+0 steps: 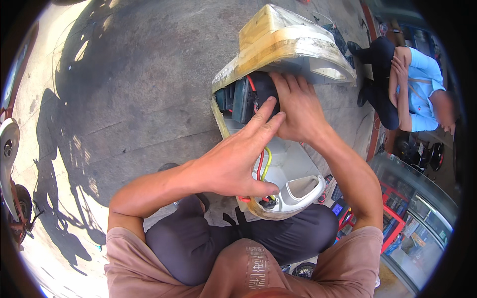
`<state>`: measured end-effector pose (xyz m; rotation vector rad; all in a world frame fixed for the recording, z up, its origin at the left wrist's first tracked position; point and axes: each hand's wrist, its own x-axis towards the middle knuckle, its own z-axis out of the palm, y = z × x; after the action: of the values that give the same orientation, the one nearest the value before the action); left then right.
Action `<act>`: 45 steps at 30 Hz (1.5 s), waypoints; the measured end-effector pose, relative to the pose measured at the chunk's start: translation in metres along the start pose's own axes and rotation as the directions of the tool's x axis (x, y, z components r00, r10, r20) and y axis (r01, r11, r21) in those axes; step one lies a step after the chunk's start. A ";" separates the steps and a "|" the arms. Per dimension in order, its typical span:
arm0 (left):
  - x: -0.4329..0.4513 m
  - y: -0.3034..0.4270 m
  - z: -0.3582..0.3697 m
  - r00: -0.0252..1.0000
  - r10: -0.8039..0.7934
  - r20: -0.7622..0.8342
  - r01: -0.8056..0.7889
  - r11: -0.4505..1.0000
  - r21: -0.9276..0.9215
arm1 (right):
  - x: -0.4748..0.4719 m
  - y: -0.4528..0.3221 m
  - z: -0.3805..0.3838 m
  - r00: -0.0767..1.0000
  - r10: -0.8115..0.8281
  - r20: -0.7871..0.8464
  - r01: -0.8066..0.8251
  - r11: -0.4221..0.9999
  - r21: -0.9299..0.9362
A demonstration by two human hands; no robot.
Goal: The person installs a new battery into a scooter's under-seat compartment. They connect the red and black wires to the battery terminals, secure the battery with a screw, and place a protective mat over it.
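A white plastic housing, stained yellow, stands open before me, its raised lid point(283, 44) above and its lower shell point(290, 156) near my knees. Inside are dark flat blocks point(240, 100) and a black rounded part point(265, 87) with a red wire. My right hand point(298, 104) rests with its fingers against the black part's right side; the fingertips reach under the lid. Above the lower shell is my left hand point(242, 160), fingers spread, two fingertips close to the black part and to my right hand. Red and yellow-green wires point(267, 164) run below its palm into the shell.
A person in a light blue shirt point(425, 89) sits at the right. Below them stands a glass display case point(421, 223) with boxed goods. A device with a lit screen point(337, 209) lies near my right knee. At the far left is part of a motorbike point(18, 201).
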<state>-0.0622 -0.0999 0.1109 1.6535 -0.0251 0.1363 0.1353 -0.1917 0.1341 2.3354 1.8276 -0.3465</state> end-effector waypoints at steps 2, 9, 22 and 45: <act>0.000 -0.002 0.001 1.000 -0.021 0.005 0.022 0.999 -0.033 | 0.001 0.000 0.000 1.000 0.000 0.013 0.001 1.000 -0.011; 0.001 -0.001 0.001 0.999 -0.037 -0.007 0.036 0.998 -0.047 | 0.002 0.000 0.002 0.999 -0.007 0.037 0.007 1.000 0.023; -0.002 -0.076 -0.009 0.767 -0.250 -0.591 0.125 0.962 -0.245 | 0.004 0.000 0.002 0.999 0.021 0.046 -0.024 0.998 0.064; -0.001 -0.142 0.002 0.834 -0.068 -0.548 0.280 0.907 0.314 | 0.005 0.001 0.008 0.999 -0.015 0.039 0.011 0.996 0.087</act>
<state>-0.0489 -0.0895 -0.0303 1.9475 0.6137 0.4769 0.1369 -0.1892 0.1249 2.3561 1.8456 -0.4802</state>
